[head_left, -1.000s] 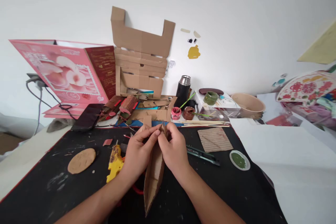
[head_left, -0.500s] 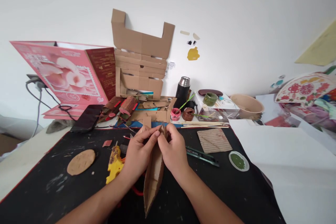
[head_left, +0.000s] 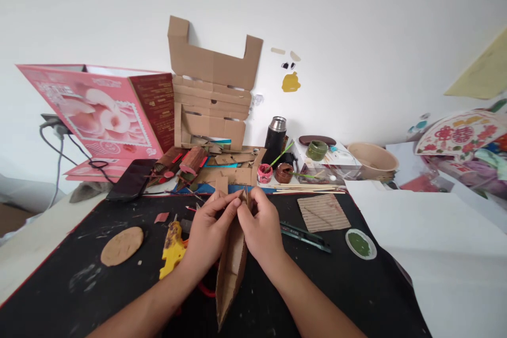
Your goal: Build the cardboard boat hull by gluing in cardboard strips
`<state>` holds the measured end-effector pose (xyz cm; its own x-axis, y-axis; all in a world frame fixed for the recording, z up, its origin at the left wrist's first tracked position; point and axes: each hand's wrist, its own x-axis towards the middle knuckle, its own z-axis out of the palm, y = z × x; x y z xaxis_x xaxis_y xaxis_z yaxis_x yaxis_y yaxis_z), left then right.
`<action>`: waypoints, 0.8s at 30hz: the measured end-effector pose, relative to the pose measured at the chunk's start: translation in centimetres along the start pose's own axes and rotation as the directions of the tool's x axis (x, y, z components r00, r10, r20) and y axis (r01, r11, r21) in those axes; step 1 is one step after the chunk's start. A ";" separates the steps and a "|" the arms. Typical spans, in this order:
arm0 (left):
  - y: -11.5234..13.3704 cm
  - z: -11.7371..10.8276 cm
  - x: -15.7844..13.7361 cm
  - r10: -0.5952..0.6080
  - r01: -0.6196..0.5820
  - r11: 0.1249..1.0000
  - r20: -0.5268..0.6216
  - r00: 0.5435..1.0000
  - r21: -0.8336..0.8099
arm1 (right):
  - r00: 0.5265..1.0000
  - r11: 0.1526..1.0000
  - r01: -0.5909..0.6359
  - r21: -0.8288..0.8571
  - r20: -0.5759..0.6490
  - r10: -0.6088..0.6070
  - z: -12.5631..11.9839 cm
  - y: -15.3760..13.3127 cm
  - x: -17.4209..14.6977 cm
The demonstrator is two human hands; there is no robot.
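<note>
Head view: both hands still pinch folded cardboard.

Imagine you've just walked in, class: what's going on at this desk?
A person pinches the far end of a cardboard form with the left hand and right hand, over a black mat. Its pointed near end faces the person. The hands partly hide the far end, so whether it is joined is unclear. A glue gun and cutter lie nearby, unheld.
</note>
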<state>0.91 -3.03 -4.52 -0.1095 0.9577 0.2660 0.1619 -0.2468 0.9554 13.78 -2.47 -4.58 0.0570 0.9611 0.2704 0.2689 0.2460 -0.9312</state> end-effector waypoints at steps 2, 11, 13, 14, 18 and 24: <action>0.0 0.0 0.0 -0.001 0.001 1.000 0.003 1.000 -0.002 | 1.000 1.000 -0.002 0.006 0.003 0.002 0.0 0.0 0.0; 0.0 0.0 0.0 0.005 -0.005 1.000 -0.004 1.000 -0.013 | 1.000 1.000 0.019 0.007 -0.005 -0.019 0.0 -0.1 0.1; 0.0 0.0 0.0 0.006 -0.006 1.000 -0.008 1.000 -0.010 | 1.000 1.000 0.016 0.005 -0.004 -0.016 0.0 -0.1 0.1; 0.0 0.0 0.0 0.008 -0.008 1.000 -0.008 1.000 -0.007 | 1.000 1.000 0.013 0.006 -0.003 -0.013 0.0 -0.1 0.1; 0.2 0.0 0.0 0.010 -0.010 1.000 0.000 1.000 -0.012 | 1.000 1.000 0.019 0.011 -0.004 -0.019 0.0 0.0 0.1; 0.2 0.1 0.0 0.007 -0.007 1.000 -0.006 1.000 -0.023 | 1.000 1.000 0.010 0.008 -0.002 -0.010 0.0 -0.1 0.0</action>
<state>1.03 -3.09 -4.35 -0.1143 0.9551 0.2733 0.1403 -0.2569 0.9562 13.77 -2.50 -4.43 0.0562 0.9583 0.2802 0.2622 0.2566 -0.9303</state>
